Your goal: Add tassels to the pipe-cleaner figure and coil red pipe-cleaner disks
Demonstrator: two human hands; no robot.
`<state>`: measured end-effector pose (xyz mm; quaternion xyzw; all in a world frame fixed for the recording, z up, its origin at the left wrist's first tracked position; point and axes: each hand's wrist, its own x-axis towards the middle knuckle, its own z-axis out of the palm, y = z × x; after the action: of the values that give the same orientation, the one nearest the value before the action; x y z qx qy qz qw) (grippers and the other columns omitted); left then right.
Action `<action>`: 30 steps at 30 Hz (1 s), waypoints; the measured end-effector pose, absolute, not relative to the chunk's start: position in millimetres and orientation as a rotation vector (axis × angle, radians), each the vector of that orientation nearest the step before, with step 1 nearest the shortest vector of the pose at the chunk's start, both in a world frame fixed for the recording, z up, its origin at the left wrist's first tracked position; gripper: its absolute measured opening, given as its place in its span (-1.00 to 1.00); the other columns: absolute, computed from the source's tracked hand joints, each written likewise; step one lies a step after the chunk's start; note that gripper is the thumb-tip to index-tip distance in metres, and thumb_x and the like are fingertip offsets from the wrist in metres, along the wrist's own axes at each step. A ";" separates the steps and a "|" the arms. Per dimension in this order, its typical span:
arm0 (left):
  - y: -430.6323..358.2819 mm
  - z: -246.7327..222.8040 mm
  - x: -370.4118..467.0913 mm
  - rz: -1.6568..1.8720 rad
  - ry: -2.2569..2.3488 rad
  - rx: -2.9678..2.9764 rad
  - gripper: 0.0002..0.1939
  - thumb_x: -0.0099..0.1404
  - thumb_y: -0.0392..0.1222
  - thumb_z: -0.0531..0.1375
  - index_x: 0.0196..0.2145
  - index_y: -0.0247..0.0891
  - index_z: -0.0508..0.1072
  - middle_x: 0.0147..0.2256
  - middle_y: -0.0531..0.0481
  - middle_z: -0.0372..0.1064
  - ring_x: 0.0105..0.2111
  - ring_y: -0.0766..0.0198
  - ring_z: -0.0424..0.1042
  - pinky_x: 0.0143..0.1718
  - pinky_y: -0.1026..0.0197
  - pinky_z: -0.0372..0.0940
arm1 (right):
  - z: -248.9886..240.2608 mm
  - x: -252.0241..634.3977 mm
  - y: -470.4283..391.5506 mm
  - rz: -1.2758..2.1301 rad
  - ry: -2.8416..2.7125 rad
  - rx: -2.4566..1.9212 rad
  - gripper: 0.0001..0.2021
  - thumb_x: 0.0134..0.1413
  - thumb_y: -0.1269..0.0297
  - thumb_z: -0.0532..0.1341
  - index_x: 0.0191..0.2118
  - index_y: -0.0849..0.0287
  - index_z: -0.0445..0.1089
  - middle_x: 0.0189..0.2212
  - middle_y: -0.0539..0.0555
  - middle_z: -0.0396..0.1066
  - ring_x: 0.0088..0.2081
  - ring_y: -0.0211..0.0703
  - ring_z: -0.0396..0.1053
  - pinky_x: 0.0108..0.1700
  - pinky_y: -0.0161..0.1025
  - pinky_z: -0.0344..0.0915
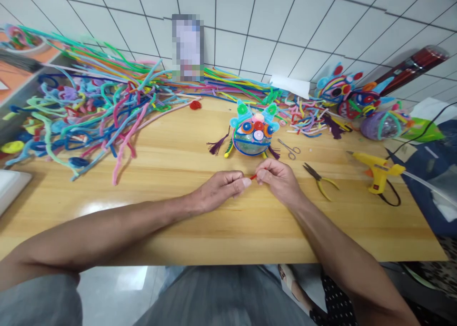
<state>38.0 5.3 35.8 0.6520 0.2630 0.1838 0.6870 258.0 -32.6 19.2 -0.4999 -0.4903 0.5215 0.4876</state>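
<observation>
Between my two hands runs a short red pipe cleaner (253, 177). My left hand (225, 189) pinches its left end between thumb and fingers. At the other end, my right hand (277, 177) has its thumb and fingertips closed on it. Just beyond my hands stands a colourful animal-like figure (253, 131) with a clear round body, blue ears, coiled pipe-cleaner eyes and dark purple tassels. Small scissors (290, 149) lie to the right of the figure. Yellow-handled pliers (321, 181) rest to the right of my right hand.
A big heap of pipe cleaners (89, 112) covers the left of the table (171, 240). A yellow glue gun (378, 171) with its cord lies at the right. Similar figures (380, 123) and a dark red cylinder (416, 69) stand at back right, near the tiled wall (235, 12).
</observation>
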 end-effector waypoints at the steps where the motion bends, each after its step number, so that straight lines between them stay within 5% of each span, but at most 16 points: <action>1: 5.9 35.9 38.1 0.406 0.576 1.445 -0.46 0.42 0.29 0.13 -0.46 -0.24 0.25 -0.51 0.15 0.12 -0.50 0.40 0.07 -0.45 0.27 0.02 | 19.3 258.3 -32.0 1.264 -1.181 -1.214 -0.56 0.00 -0.16 0.50 -0.38 0.15 0.50 -0.53 -0.05 0.43 -0.52 -0.31 0.30 -0.42 -0.30 0.26; 9: 7.3 35.6 38.3 0.425 0.611 1.373 -0.44 0.36 0.29 0.24 -0.47 -0.24 0.22 -0.55 0.22 -0.02 -0.53 0.44 -0.05 -0.50 0.28 -0.10 | 23.8 252.2 -34.8 1.396 -1.250 -1.108 -0.61 0.02 -0.09 0.52 -0.26 0.15 0.57 -0.48 -0.04 0.49 -0.48 -0.29 0.38 -0.39 -0.31 0.35; 30: 8.2 31.6 39.7 0.347 0.536 1.235 -0.53 0.33 0.22 0.32 -0.37 -0.30 0.45 -0.50 0.03 0.44 -0.53 0.40 0.31 -0.45 0.31 0.22 | 19.5 259.6 -34.1 1.327 -1.169 -1.085 -0.67 0.04 -0.04 0.51 -0.28 0.13 0.61 -0.44 -0.01 0.53 -0.47 -0.31 0.39 -0.39 -0.32 0.34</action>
<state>39.7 8.2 31.6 0.5691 0.2471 0.1600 0.7678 259.6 -34.1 19.5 -0.4502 -0.4851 0.5508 0.5085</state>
